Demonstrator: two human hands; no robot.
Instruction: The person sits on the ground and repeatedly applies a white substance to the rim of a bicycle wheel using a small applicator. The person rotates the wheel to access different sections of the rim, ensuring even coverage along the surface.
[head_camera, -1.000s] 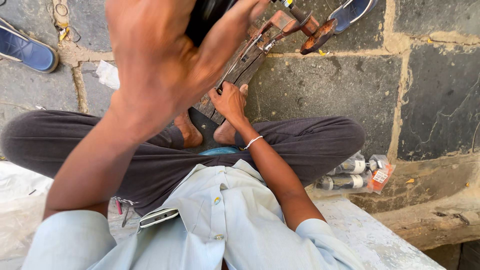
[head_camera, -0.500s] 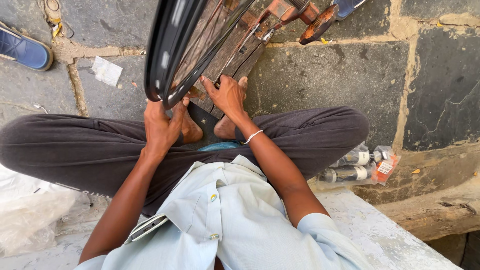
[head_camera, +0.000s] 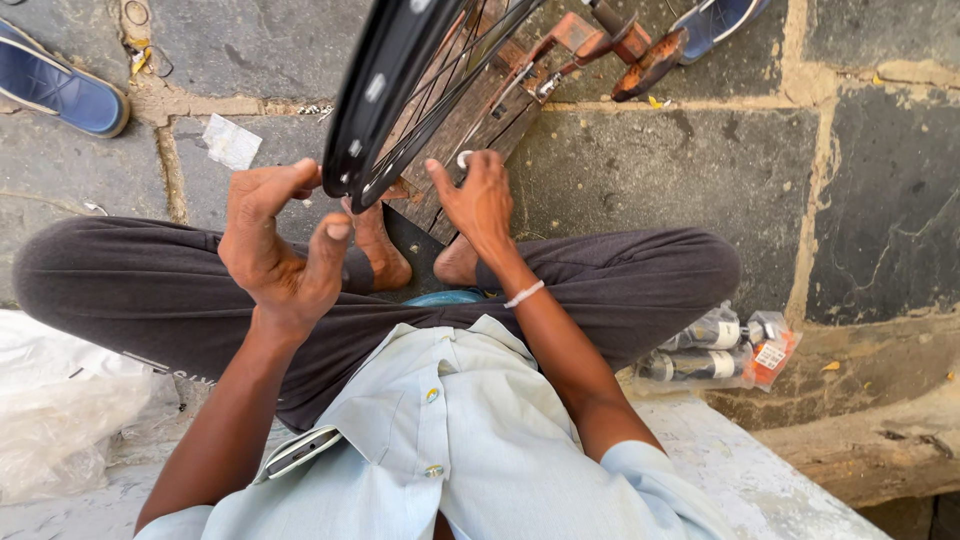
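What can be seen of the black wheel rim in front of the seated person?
The black wheel rim is a narrow glossy hoop, metal by its look, with thin wire spokes fanning inward. Only its lower arc shows; the rest leaves the top of the picture. It stands on edge, tilted, over a worn wooden stand. The left hand is open with fingertips at its outer edge; the right hand reaches in at the spokes' side.

The left hand (head_camera: 275, 245) is raised with palm half-turned up, fingers spread and loosely curled, thumb sticking out, gripping nothing. The left forearm runs down toward the lower left. The right hand (head_camera: 480, 200) reaches forward, fingers bent downward, a pale band on its wrist, the forearm stretching back to the rolled sleeve
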